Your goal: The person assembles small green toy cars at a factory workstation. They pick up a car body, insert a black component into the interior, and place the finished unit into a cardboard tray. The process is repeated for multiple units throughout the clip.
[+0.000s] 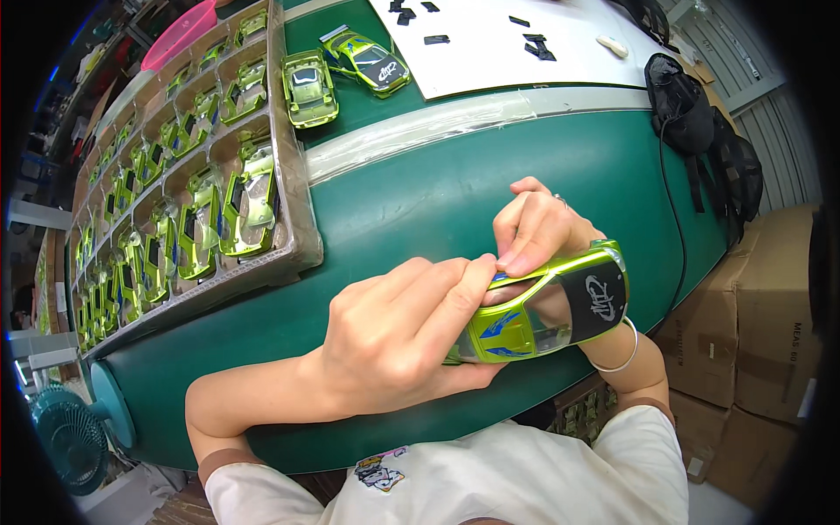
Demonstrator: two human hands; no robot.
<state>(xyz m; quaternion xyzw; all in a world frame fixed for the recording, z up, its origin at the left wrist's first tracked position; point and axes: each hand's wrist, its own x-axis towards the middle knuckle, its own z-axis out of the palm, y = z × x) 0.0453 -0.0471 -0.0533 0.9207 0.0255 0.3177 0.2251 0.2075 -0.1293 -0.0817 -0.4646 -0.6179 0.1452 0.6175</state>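
Observation:
A lime-green toy car shell with a black hood and blue side markings is held over the near edge of the green table. My left hand grips its rear end from below and the side, with the fingertips pressed on its upper edge. My right hand holds it from behind, fingertips meeting the left ones on a small blue sticker at the roof edge. A thin bracelet circles my right wrist.
A brown tray with several green car shells stands at the left. Two finished green cars sit beyond it, next to a white sheet with black stickers. A black bag lies at right, cardboard boxes below it, a teal fan at lower left.

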